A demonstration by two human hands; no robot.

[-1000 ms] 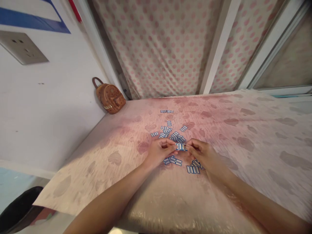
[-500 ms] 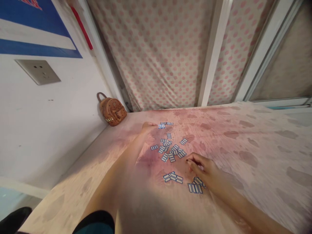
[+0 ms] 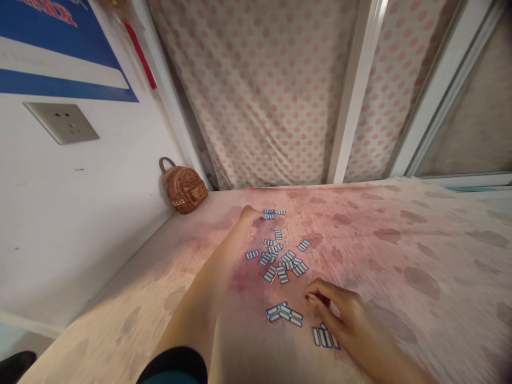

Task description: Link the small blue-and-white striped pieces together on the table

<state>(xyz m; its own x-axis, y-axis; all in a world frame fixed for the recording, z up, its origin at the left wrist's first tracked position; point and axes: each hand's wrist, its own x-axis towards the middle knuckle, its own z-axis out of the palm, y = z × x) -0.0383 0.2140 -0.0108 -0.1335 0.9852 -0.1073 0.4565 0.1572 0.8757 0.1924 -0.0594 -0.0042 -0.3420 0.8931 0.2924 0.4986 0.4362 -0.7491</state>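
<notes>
My left hand [image 3: 252, 213] reaches far out over the cloth. Its bent fingertips are closed at the left edge of a small group of striped white-and-blue cards [image 3: 269, 216]. Closer in lies a loose, overlapping scatter of similar cards [image 3: 274, 249]. My right hand [image 3: 338, 305] is held on the near right side, thumb and forefinger pinched together with nothing visible between them. Below its fingertips, a cluster of cards [image 3: 326, 337] is partly covered by the hand. Left of that cluster, another overlapping bunch of cards [image 3: 285, 314] rests on the cloth.
A patterned pinkish cloth [image 3: 380, 256] covers the surface. A small brown backpack [image 3: 184, 189] stands at the far left corner by the white wall [image 3: 120, 176], which has a socket plate [image 3: 64, 122]. A dotted curtain [image 3: 260, 96] hangs along the back.
The view has tilted up, so everything sits lower. At my left hand, the far cards have straightened into line. My right hand is slightly farther from the middle scatter, toward me.
</notes>
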